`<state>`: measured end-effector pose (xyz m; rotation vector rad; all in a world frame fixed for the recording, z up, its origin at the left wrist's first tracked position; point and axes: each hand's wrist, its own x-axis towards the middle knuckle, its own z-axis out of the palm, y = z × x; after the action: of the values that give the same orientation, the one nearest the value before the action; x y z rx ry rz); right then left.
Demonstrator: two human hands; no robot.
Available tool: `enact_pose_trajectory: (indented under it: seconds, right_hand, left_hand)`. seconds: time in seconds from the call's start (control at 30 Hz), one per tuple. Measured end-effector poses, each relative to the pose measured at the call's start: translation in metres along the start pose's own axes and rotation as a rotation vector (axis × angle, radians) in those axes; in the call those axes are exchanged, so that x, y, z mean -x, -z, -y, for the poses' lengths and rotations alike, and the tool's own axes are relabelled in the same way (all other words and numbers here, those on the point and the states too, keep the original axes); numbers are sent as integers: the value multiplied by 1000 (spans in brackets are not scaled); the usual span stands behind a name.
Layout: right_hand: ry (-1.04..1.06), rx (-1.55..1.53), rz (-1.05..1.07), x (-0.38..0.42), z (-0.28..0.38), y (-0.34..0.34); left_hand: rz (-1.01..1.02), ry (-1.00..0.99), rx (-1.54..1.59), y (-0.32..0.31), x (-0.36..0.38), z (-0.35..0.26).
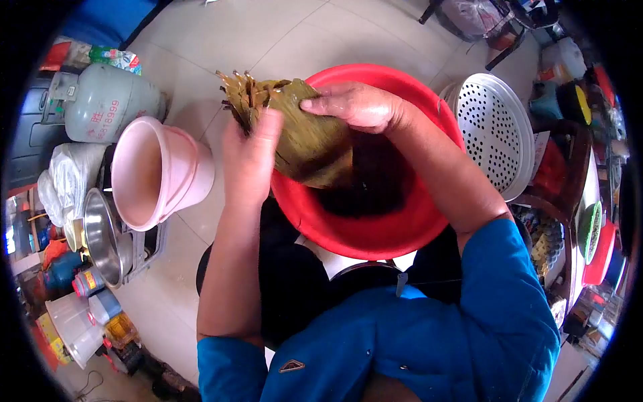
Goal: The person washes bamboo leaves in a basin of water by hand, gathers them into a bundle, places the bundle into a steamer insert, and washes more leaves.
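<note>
A thick bundle of broad, wet, yellow-green leaves is held up between both hands, its stems pointing to the upper left. My left hand grips the stem side, thumb pressed on the front leaf. On the far edge, my right hand pinches the leaves between thumb and fingers, most of those fingers hidden behind. Below the bundle stands a large red basin with dark contents, which I cannot make out clearly. The lower leaf tips hang over the inside of the basin.
Left of the basin stands a pink bucket, with a grey gas cylinder behind it and a steel bowl nearby. A perforated white steamer tray leans at the right. Jars and bottles line the lower left.
</note>
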<state>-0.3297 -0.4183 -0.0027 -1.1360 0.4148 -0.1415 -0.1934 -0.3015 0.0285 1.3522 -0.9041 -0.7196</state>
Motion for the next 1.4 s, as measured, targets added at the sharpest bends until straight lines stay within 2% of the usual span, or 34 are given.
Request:
enact_pose_trajectory:
  seconds: [0.03,0.1,0.17,0.2,0.27,0.3,0.33,0.37,0.4,0.47,0.5,0.57,0.6,0.63,0.7,0.77,0.8,0.87,0.97,1.0,1.07,1.1,1.13,1.23,1.3,1.33,1.4]
  right_hand:
    - [86,166,10,-1,0,-3]
    - [179,507,-18,-8,-5,-6]
    - [80,462,-49,-4,-19,-9]
    - [135,385,-40,-14,-56,4]
    - [153,400,16,-17,-114,28]
    - [30,500,32,-11,-137,37]
    - [-10,691,99,-6,-172,55]
    - [-198,977,230,-5,-195,69]
    - [-392,1259,366,-4,-207,83]
    - [-529,968,194,3,-206,113]
    - [-534,964,200,-2,-207,117]
    - [-138,909,-635,-14,-207,129]
    - [-137,907,-634,-24,-219,139]
    - [50,975,-688,-37,-241,151]
    - [231,1029,-740,-42,-247,151]
    - [-3,814,-360,-43,-242,152]
    - [-5,813,-350,-44,-244,151]
    - [-258,524,-663,-37,-246,151]
    - [-300,607,-659,-26,-257,141]
    - [-297,606,-661,-24,-244,139]
    - [-4,-176,-425,-15,-188,129]
    - [-81,-99,-248,-10,-150,123]
    - [-68,205,-123,-11,-120,116]
    - [-39,413,77,5,-28,47]
    - [58,445,116,7,1,13]
    - [58,542,51,2,9,1]
    - [116,379,49,-8,6,-7]
  left_hand:
    - [64,-162,-202,1,1,1]
    - [-9,-151,-229,-1,3,11]
    - [-175,-42,-45,0,1,9]
    - [-240,8,24,0,0,1]
    - [-282,-66,69,16,-9,7]
    - [-316,-91,107,19,-11,8]
    - [-334,13,117,19,-8,-7]
    - [-310,-57,128,29,-12,0]
    - [-320,-25,142,31,-12,-4]
    - [-339,30,133,32,-9,-11]
    - [-342,38,131,30,-6,-9]
    - [-278,33,-6,22,-2,-6]
    - [-269,38,-59,18,1,0]
    - [-221,-6,-50,13,3,2]
    - [-171,20,-19,11,1,6]
    - [-174,23,-39,15,-5,8]
    - [-181,30,-62,18,-7,9]
    - [-188,44,-58,19,-9,10]
    - [-197,75,-17,12,-11,10]
    - [-219,99,14,10,-11,10]
    - [-205,82,19,11,-11,11]
    - [-190,61,27,11,-12,12]
    - [-193,55,30,9,-12,13]
    - [-230,81,90,3,-12,16]
    - [-168,23,76,0,-10,17]
    - [-161,56,24,-1,-8,14]
    - [-158,55,89,-2,-2,2]
